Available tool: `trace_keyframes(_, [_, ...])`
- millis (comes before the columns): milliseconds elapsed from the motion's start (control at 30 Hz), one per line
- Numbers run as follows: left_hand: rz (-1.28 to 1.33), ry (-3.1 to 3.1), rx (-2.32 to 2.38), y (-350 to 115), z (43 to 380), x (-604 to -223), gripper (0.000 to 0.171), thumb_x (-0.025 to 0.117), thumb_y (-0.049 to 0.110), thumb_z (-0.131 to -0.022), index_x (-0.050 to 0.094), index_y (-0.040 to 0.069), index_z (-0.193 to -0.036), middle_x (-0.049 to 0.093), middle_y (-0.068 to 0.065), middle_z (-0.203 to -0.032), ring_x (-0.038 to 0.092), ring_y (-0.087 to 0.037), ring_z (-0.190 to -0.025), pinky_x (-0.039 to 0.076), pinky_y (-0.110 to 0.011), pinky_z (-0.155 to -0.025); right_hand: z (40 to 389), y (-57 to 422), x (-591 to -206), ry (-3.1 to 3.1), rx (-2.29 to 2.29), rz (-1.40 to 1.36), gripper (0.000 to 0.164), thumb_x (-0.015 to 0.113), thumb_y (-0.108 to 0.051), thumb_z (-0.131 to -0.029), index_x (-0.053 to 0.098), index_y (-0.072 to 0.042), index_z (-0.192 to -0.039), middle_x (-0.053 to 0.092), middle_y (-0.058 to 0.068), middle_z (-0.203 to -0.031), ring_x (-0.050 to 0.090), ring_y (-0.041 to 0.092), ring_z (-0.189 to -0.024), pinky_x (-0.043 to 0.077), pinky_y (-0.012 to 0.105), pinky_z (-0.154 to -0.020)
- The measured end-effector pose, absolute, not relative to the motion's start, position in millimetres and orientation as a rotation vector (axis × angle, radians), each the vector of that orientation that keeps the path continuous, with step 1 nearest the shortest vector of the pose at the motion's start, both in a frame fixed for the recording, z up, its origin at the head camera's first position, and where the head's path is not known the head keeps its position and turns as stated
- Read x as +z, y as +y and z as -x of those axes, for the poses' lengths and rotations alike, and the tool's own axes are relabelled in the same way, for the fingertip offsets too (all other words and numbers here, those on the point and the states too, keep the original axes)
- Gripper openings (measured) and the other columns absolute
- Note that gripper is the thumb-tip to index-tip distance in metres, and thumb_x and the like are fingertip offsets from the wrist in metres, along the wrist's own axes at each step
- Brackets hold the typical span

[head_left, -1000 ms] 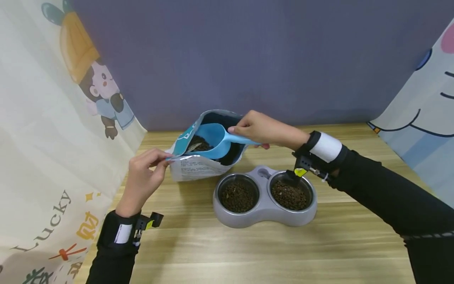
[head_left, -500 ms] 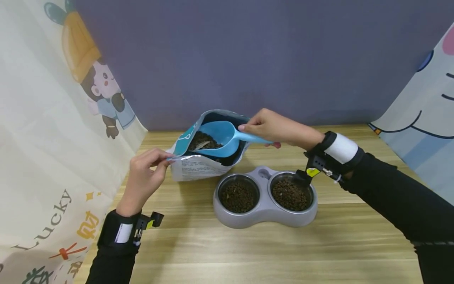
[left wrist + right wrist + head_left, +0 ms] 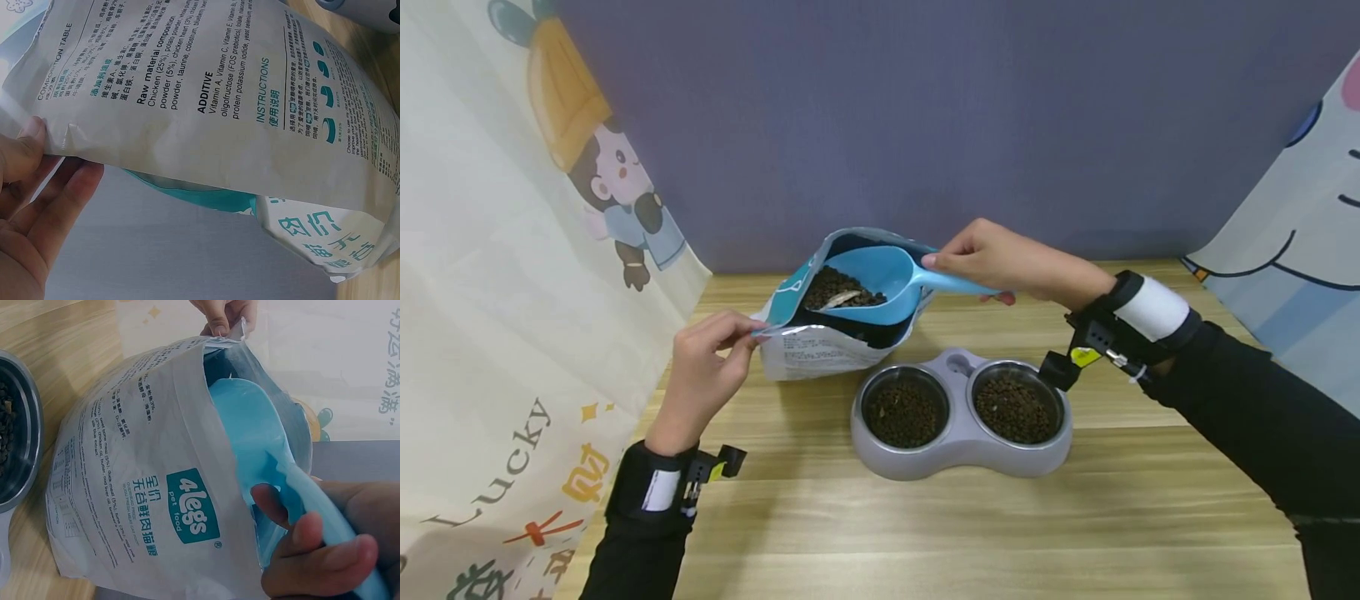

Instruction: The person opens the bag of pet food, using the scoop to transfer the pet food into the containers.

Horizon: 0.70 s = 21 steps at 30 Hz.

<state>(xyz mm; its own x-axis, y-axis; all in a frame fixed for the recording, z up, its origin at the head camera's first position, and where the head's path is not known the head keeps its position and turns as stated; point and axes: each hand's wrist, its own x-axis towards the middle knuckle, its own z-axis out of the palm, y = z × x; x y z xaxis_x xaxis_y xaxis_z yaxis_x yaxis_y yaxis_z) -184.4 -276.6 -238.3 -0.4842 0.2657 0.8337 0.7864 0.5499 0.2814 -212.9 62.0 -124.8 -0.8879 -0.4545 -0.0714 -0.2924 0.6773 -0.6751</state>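
Observation:
My left hand point(image 3: 711, 371) pinches the left corner of the open pet food bag point(image 3: 820, 354) between thumb and fingers; the left wrist view shows the bag's printed side beside that hand point(image 3: 50, 194). My right hand point(image 3: 1011, 262) grips the handle of a blue scoop point(image 3: 891, 287), whose bowl sits in the bag's mouth. Brown kibble point(image 3: 842, 287) with a pale flake on top fills part of the scoop. From the right wrist, the fingers point(image 3: 325, 556) curl round the handle at the bag's edge. The lower inside of the bag is hidden.
A grey double feeder point(image 3: 958, 458) stands on the wooden table point(image 3: 880, 533) in front of the bag, with kibble in both metal bowls. A dark blue-grey panel point(image 3: 955, 125) rises behind, and printed curtains point(image 3: 512, 275) hang at both sides.
My right hand has moved right and slightly up, drawing the scoop across the bag's mouth, and more kibble shows in its bowl. The left hand has kept its hold in place.

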Motion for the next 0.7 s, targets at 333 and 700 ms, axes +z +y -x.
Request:
trace_keyframes(333, [0.857, -2.002, -0.879, -275.4, 185.0, -237.9, 0.025, 0.062, -0.027, -0.07, 0.067, -0.003, -0.078, 0.067, -0.012, -0.077, 0.064, -0.02, -0.068, 0.047, -0.008, -0.071, 210.7, 67.7, -115.2, 2.661, -0.987, 0.592, 0.039, 0.051, -0.036, -0.099, 0.072, -0.008, -0.081, 0.045, 0.004, -0.056, 0.034, 0.012, -0.04, 0.031, 0.025, -0.034])
trace_keyframes(700, [0.855, -2.019, -0.877, -274.7, 185.7, -237.4, 0.025, 0.062, -0.027, -0.069, 0.067, -0.004, -0.078, 0.068, -0.013, -0.077, 0.065, -0.021, -0.07, 0.048, -0.008, -0.073, 204.0, 75.3, -103.7, 2.677, -0.956, 0.578, 0.04, 0.051, -0.035, -0.099, 0.069, -0.006, -0.078, 0.047, 0.004, -0.058, 0.036, 0.012, -0.041, 0.032, 0.024, -0.034])
